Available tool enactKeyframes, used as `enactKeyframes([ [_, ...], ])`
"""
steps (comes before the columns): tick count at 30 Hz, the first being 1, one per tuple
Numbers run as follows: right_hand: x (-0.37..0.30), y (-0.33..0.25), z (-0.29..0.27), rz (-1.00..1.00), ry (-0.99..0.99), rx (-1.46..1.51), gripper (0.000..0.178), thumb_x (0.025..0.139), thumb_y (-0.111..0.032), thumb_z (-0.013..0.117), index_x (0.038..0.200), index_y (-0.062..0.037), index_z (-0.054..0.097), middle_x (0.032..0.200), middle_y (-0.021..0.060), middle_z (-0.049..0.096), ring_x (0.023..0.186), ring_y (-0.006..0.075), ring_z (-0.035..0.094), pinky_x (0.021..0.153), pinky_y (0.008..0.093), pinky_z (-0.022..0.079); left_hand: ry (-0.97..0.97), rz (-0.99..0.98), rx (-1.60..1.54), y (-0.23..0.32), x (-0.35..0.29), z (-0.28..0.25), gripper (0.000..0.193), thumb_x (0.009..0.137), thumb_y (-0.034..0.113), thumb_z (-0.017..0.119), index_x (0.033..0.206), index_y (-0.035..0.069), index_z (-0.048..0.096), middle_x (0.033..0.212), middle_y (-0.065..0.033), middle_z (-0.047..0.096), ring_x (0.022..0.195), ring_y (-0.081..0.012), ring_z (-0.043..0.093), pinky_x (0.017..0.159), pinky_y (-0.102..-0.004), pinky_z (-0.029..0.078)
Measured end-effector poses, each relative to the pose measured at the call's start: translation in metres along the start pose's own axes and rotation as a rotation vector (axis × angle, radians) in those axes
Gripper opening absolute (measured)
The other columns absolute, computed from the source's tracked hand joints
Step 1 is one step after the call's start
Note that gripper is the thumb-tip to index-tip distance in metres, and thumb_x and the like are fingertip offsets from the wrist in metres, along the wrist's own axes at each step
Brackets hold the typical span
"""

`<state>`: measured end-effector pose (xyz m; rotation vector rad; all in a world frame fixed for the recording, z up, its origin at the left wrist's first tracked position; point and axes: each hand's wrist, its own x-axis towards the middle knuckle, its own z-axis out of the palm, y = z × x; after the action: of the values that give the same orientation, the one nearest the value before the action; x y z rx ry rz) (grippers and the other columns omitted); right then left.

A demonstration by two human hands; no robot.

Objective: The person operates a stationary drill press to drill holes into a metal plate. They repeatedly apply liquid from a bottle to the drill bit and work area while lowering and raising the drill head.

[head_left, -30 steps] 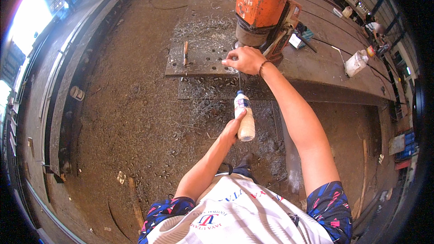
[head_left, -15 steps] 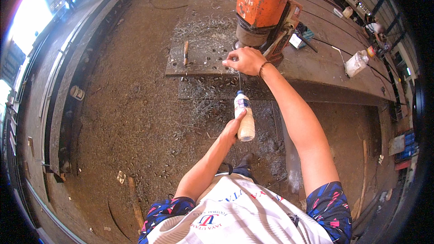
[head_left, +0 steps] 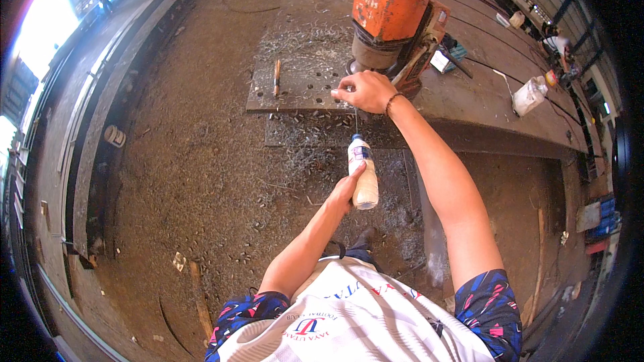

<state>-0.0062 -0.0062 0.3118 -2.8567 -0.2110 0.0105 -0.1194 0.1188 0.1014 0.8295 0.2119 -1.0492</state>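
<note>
My left hand (head_left: 350,186) is wrapped round a plastic bottle (head_left: 363,164) of milky, cream-coloured liquid with a blue cap. The bottle tilts upward, and a thin line, a spout or a stream, runs from its cap toward the plate edge. Just in front of the orange drilling machine (head_left: 387,10), my right hand (head_left: 365,91) is closed, thumb and forefinger bent together; whatever they pinch is hidden. The machine stands on a steel plate (head_left: 295,60) with several drilled holes and metal shavings. The tool end of the drill is partly covered by my right hand.
A brush-like stick (head_left: 276,78) stands on the plate to the left. On the right lie a white jug (head_left: 530,96) and a dark-handled tool (head_left: 456,64). Shavings and metal slugs litter the ground. A white bucket (head_left: 115,137) lies at left, and another person (head_left: 558,43) is far right.
</note>
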Motion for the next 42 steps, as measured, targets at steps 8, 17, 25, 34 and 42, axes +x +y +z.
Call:
enactKeyframes([
  [8,0.000,0.001,0.000,0.010,-0.018,0.013,0.050,0.087,-0.057,0.055,0.099,-0.0130,0.074,0.089,0.0158,0.071,0.091,0.0332,0.067,0.082,0.0444,0.050,-0.005,-0.001,0.008,0.001,-0.002,0.001,0.053,0.092,0.051,0.058,0.114,0.002,0.060,0.096,-0.0111,0.070,0.078,-0.0205,0.069,0.071,-0.0353,0.057],
  [17,-0.001,0.000,0.003,-0.006,0.012,0.012,0.048,0.086,-0.056,0.055,0.098,-0.0138,0.074,0.086,0.0166,0.070,0.087,0.0338,0.067,0.080,0.0444,0.050,-0.018,0.022,0.097,0.000,-0.001,-0.003,0.056,0.092,0.052,0.058,0.117,0.002,0.059,0.099,-0.0099,0.069,0.083,-0.0211,0.068,0.075,-0.0359,0.056],
  [25,0.000,0.002,0.006,-0.004,0.017,0.006,0.047,0.086,-0.056,0.056,0.098,-0.0140,0.074,0.085,0.0167,0.070,0.087,0.0341,0.067,0.080,0.0444,0.050,0.121,0.201,0.247,-0.005,-0.007,0.004,0.059,0.090,0.052,0.061,0.122,0.002,0.055,0.100,-0.0090,0.067,0.086,-0.0210,0.067,0.078,-0.0372,0.055],
  [34,0.001,0.002,0.007,0.002,0.008,0.017,0.047,0.086,-0.056,0.056,0.099,-0.0144,0.074,0.087,0.0169,0.070,0.089,0.0341,0.067,0.081,0.0446,0.050,-0.059,0.036,-0.050,-0.004,-0.007,0.006,0.047,0.094,0.046,0.057,0.112,0.003,0.058,0.090,-0.0107,0.067,0.076,-0.0227,0.068,0.069,-0.0374,0.058],
  [42,0.000,0.002,0.008,0.008,0.001,0.013,0.046,0.086,-0.055,0.057,0.098,-0.0145,0.074,0.088,0.0166,0.070,0.089,0.0340,0.067,0.082,0.0445,0.050,-0.068,-0.001,-0.102,-0.010,-0.001,0.002,0.045,0.095,0.045,0.057,0.112,0.003,0.058,0.091,-0.0109,0.068,0.077,-0.0231,0.068,0.071,-0.0379,0.057],
])
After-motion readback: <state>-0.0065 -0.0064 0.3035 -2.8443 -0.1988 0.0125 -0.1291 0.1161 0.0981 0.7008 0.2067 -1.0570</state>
